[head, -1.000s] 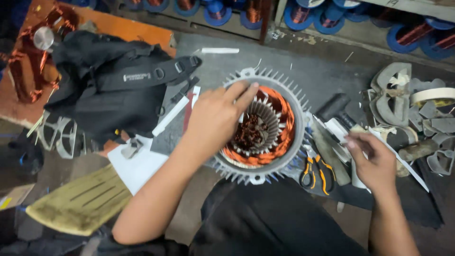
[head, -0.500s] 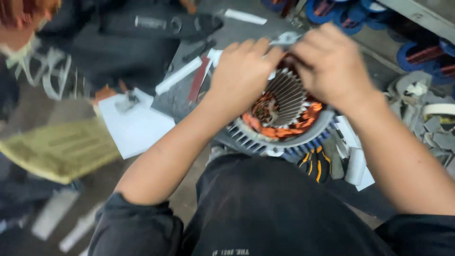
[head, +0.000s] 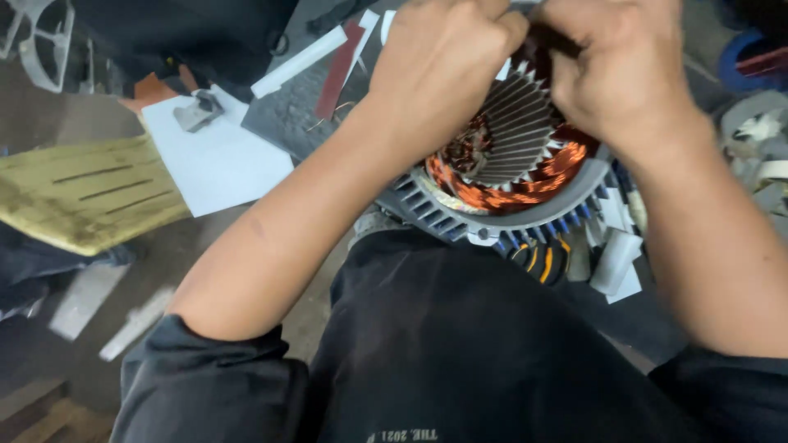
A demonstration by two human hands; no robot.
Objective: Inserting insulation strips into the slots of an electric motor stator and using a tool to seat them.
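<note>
Black cloth of the person's top (head: 460, 344) fills the near edge. Just beyond it sits the finned grey motor stator (head: 509, 189), copper windings showing inside, with pliers (head: 546, 261) at its near right rim. Above its far side, the left hand (head: 439, 70) is curled shut, and the right hand (head: 616, 70) pinches something dark; what exactly, I cannot tell. White paper (head: 217, 156) lies left.

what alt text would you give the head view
Both hands, left hand and right hand, press close together at the far rim of a finned motor stator with copper windings. White paper sheets and a yellow slotted board lie to the left.
</note>
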